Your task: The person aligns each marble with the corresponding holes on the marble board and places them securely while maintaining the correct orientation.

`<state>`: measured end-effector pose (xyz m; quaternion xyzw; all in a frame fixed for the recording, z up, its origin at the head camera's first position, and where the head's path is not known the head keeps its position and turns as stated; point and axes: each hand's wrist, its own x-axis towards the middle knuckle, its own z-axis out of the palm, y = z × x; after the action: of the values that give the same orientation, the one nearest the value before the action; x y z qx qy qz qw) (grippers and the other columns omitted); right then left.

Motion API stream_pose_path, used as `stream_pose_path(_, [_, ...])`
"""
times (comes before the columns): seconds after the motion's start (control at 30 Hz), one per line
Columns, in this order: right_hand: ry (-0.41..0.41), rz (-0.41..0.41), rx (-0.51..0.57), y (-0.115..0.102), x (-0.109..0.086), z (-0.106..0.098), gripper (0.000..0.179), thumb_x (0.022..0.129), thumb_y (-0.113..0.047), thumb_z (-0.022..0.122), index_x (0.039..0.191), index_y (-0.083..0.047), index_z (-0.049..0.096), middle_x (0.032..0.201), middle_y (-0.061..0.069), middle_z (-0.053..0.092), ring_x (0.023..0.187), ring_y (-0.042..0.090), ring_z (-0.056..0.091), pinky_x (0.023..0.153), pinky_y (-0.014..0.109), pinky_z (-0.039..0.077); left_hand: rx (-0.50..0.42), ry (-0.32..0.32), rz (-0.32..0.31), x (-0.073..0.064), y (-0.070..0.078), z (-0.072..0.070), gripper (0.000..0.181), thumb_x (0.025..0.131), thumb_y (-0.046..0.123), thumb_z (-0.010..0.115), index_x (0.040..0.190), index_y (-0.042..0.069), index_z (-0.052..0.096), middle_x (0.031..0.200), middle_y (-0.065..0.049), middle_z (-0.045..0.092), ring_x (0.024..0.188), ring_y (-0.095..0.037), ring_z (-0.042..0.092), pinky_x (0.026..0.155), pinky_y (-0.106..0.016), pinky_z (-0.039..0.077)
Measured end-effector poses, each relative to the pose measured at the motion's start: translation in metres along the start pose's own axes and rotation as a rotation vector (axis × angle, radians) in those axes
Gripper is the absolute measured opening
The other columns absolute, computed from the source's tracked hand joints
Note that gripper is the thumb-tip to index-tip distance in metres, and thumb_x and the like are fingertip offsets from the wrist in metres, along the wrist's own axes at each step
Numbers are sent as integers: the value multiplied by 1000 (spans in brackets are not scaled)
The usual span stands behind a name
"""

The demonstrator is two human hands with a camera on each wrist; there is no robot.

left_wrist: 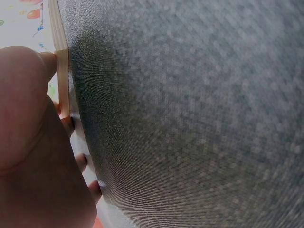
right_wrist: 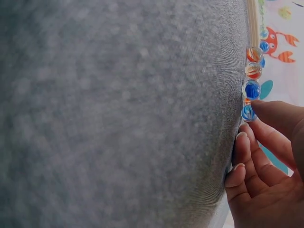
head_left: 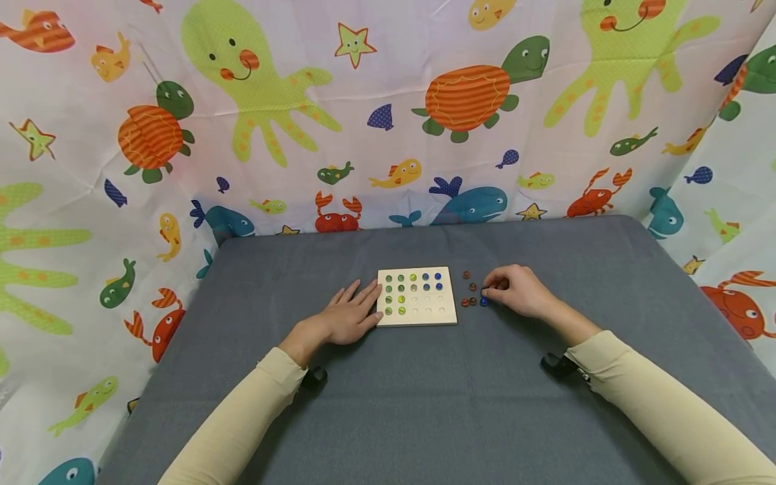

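A pale wooden board (head_left: 424, 320) with rows of round hollows lies flat on the grey cloth. Green marbles (head_left: 389, 289) fill its left column, with yellow-green marbles (head_left: 401, 299) and several blue marbles (head_left: 438, 277) in other hollows. My left hand (head_left: 348, 319) lies spread with fingers straight, thumb and fingertips at the board's left edge (left_wrist: 62, 80). Right of the board, my right hand (head_left: 521, 291) pinches a blue marble (right_wrist: 248, 112) between thumb and fingertips, close over the cloth. Beside it sit another blue marble (right_wrist: 251, 89) and several reddish-orange marbles (head_left: 473, 287).
Grey cloth (head_left: 388, 404) covers the table. A white curtain (head_left: 376, 81) printed with sea animals hangs behind it and along both sides. Dark straps (head_left: 558, 365) show at both wrists under the beige sleeves.
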<state>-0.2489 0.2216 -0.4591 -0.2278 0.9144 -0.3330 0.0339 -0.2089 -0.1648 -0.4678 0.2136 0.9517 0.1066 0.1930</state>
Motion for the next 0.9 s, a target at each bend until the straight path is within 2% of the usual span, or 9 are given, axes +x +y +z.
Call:
stream_pose_path(0.33, [-9,-7,-10,1,1,-1,10,94,-11,74,98,-2,75,85,4,70,74,16,59,67,33,48,23,-8,-14,4,-3,3,69,109,56,29,166,29,0,171,11,-4,158,-25,-9,125,-51,-3])
stream_pose_path(0.63, [-7,8,39,0,-4,-5,8,96,-10,72,101,-3,73,92,7,74,81,18,66,72,35,53,25,-9,-12,3,-4,4,69,109,56,29,166,29,0,171,12,-4,158,-25,-9,125,-52,-3])
stream_pose_path(0.9, [60,-32,39,-4,-8,-6,9,95,-11,74,102,-4,73,89,4,72,78,17,64,67,32,51,27,-7,-9,4,-6,5,69,109,56,29,166,29,0,171,12,-4,158,-25,-9,125,-52,-4])
